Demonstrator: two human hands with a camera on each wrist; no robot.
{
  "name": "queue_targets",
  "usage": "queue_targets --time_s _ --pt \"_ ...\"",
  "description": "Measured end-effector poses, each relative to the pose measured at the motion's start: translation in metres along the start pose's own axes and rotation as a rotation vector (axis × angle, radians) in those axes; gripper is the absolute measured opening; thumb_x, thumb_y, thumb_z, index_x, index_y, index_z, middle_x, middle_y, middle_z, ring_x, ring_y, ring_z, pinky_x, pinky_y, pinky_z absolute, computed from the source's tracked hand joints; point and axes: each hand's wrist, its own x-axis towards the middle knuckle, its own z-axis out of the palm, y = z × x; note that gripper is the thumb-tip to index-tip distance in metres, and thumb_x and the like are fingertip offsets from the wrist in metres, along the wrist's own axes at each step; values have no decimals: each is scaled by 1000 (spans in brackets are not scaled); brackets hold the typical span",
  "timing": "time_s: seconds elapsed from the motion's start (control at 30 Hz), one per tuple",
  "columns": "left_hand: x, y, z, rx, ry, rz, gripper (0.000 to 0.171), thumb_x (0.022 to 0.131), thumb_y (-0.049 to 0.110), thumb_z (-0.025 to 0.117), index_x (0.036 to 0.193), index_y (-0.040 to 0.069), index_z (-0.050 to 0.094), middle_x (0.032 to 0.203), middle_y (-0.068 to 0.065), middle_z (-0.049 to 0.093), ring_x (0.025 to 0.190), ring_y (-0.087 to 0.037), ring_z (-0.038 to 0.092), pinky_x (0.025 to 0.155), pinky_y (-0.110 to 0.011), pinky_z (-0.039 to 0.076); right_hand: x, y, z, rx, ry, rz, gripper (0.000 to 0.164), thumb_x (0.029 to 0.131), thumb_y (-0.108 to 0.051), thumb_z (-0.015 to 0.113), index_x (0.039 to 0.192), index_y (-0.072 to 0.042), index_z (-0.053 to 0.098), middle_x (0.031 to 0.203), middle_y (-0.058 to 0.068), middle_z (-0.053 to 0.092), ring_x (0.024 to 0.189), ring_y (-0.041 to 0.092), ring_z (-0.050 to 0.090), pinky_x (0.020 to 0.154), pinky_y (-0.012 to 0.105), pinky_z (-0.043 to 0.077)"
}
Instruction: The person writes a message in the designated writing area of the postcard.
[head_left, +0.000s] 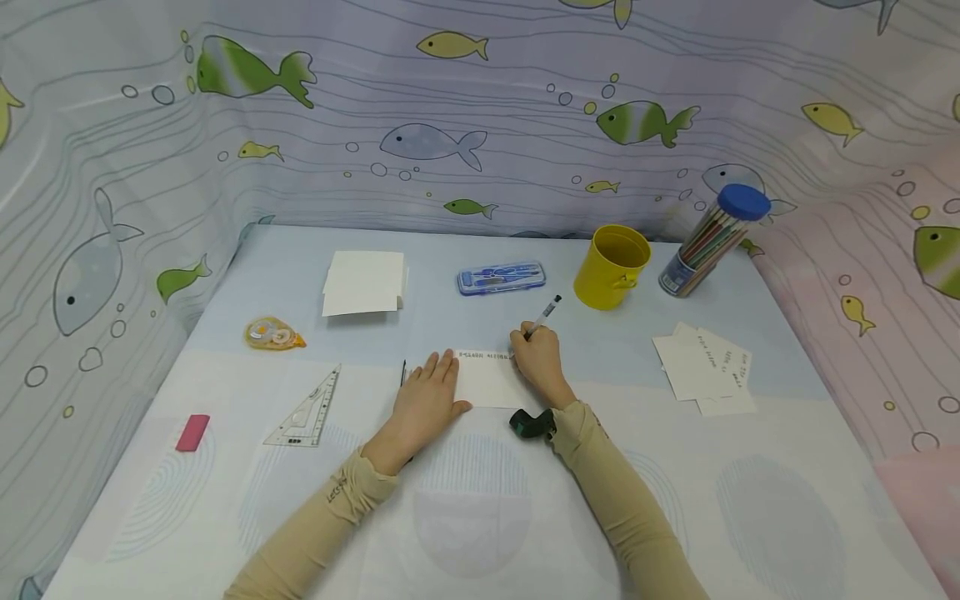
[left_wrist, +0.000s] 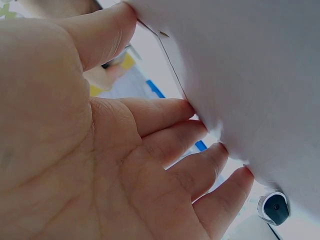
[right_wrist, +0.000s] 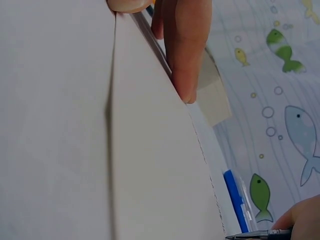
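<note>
A white card (head_left: 491,385) with a line of small handwriting along its top edge lies on the table in the head view. My right hand (head_left: 542,360) grips a pen (head_left: 543,316), its tip at the end of that line. In the right wrist view, the pen's tip (right_wrist: 235,237) touches the card near the writing. My left hand (head_left: 426,400) rests on the card's left side with its fingers straight, pressing on its edge. Beside this hand is a thin dark object (head_left: 403,372), mostly hidden; its round black end (left_wrist: 276,208) shows in the left wrist view.
A stack of blank cards (head_left: 365,283), a blue pen case (head_left: 501,278), a yellow cup (head_left: 611,267) and a jar of coloured pencils (head_left: 712,242) stand along the back. Written cards (head_left: 701,367) lie right. Correction tape (head_left: 273,333), a set square (head_left: 306,412) and a pink eraser (head_left: 192,433) lie left.
</note>
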Motion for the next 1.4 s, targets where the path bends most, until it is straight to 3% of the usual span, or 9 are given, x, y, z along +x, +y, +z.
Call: queue_targets --time_s 0.47,0.6,0.7,0.8,1.07,1.27,1.4 --pt "1 1 -1 19 14 16 73 90 42 64 141 -7 44 149 -22 42 139 -40 40 108 -53 41 2 1 -1 -5 5 21 37 89 -8 45 53 -13 36 41 -3 36 35 11 38 36 21 21" --pt "1 1 -2 9 11 14 73 91 42 63 141 -7 43 150 -23 41 139 -40 39 109 -54 40 3 4 -2 157 44 43 37 90 -7 44 55 -12 35 42 -3 41 35 9 40 35 21 27" --pt "0 1 0 -1 7 15 73 91 42 63 141 -7 43 150 -23 40 139 -41 38 109 -54 39 4 7 -6 348 89 109 35 93 -8 43 59 -12 35 45 -2 48 35 8 44 34 20 34" --pt "0 0 1 -4 4 17 73 91 42 63 141 -8 43 150 -23 40 139 -41 38 109 -54 40 6 8 -9 454 105 185 35 95 -10 44 61 -12 36 49 -1 54 37 8 48 35 20 38" --pt "1 -1 0 2 12 20 73 91 42 63 142 -7 42 150 -23 40 139 -41 39 109 -54 39 7 0 -17 570 80 276 40 98 -12 47 59 -11 38 50 1 55 38 10 48 36 21 39" --pt "1 -1 1 -2 7 24 75 90 43 64 142 -7 42 150 -23 41 139 -41 39 109 -54 40 0 -16 -25 583 54 297 37 99 -10 46 63 -7 41 52 2 55 40 11 47 38 21 41" --pt "1 -2 1 -8 4 26 75 90 43 65 142 -7 43 149 -23 41 138 -41 40 108 -54 41 1 -10 -23 600 43 290 35 101 -19 48 69 -7 45 54 0 54 42 9 46 39 19 40"
